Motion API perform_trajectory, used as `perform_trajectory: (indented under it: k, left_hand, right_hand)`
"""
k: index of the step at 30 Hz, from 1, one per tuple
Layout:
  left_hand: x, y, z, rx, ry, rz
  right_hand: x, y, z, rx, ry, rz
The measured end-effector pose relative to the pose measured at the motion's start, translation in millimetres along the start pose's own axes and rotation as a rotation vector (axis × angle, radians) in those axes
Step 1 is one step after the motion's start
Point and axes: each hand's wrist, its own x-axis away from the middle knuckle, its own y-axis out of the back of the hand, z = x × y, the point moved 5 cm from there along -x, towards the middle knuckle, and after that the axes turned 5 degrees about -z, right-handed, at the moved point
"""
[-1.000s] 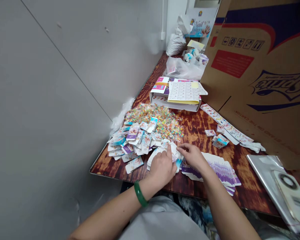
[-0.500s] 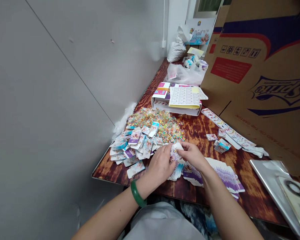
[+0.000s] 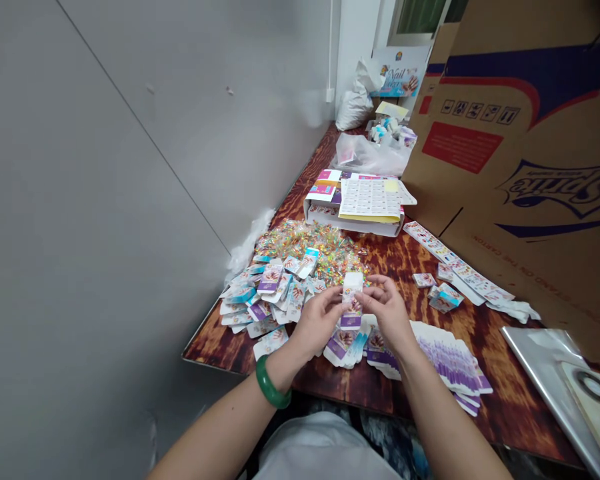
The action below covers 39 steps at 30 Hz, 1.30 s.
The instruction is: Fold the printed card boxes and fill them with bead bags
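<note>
Between both hands, a small white and purple cardboard box (image 3: 351, 303) is held upright, its white top end toward the back. My left hand (image 3: 323, 320) pinches its left side, and my right hand (image 3: 387, 310) grips the right side with the thumb on the front. Below the hands, overlapping flat cartons (image 3: 347, 348) lie fanned near the table edge. More purple and white flat cartons (image 3: 450, 353) spread to the right. On the left is a heap of small printed boxes (image 3: 280, 293). Behind it lies a pile of clear packets with colourful bits (image 3: 320, 243).
A white box (image 3: 355, 223) with printed sheets (image 3: 370, 199) on top stands farther back. A large cardboard carton (image 3: 520, 167) rises on the right, near loose boxes (image 3: 445, 298) and a sticker strip (image 3: 455, 260). A grey wall (image 3: 130, 200) borders the left. A phone (image 3: 593, 393) lies at right.
The small box has turned from a tilted position to upright, showing its printed front. My left hand has shifted off it to its side, and the fanned cartons below show more.
</note>
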Motion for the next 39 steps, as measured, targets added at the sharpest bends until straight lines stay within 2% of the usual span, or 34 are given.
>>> perform_trajectory:
  k: [4, 7, 11, 14, 16, 20, 23, 26, 31, 34, 36, 39]
  left_hand:
    - [-1.4, 3.9, -2.8, 0.136, 0.027, 0.027]
    - [-2.1, 5.5, -8.5, 0.136, 0.025, 0.113]
    - [-3.9, 8.5, -6.0, 0.137, 0.139, 0.231]
    - [-0.7, 8.0, -6.1, 0.045, 0.119, 0.281]
    - [3.6, 5.9, -8.5, -0.072, 0.048, 0.240]
    - [11.3, -1.0, -10.7, -0.329, -0.052, 0.067]
    - [11.9, -3.6, -9.3, -0.434, -0.109, -0.007]
    - [10.7, -2.7, -8.4, -0.537, -0.188, -0.030]
    - [12.6, -3.1, -10.3, -0.669, -0.273, -0.040]
    - [13.8, -4.5, -12.4, -0.696, -0.304, -0.035]
    - [13.8, -4.3, -13.2, -0.689, -0.306, -0.028]
    - [13.4, -1.8, -14.5, -0.625, -0.278, -0.029]
  right_hand:
    - [2.9, 1.2, 6.6, 0.002, 0.094, -0.025]
    - [4.4, 0.0, 9.3, 0.042, 0.091, 0.010]
    - [4.1, 0.6, 9.3, 0.135, 0.076, 0.120]
    - [4.2, -0.9, 9.3, 0.255, 0.111, 0.248]
    - [3.2, -1.7, 9.6, 0.279, 0.139, 0.239]
    - [2.1, -4.6, 10.0, 0.172, 0.165, 0.067]
    - [5.8, -10.6, 14.6, 0.254, 0.256, 0.051]
    - [9.1, -13.4, 20.1, 0.284, 0.280, 0.092]
    - [5.8, -10.2, 23.1, 0.132, 0.090, 0.063]
    - [4.3, -10.6, 23.8, 0.081, 0.052, 0.054]
    - [5.0, -11.8, 24.0, 0.105, 0.086, 0.046]
    - [11.3, -16.7, 28.3, 0.228, 0.296, 0.062]
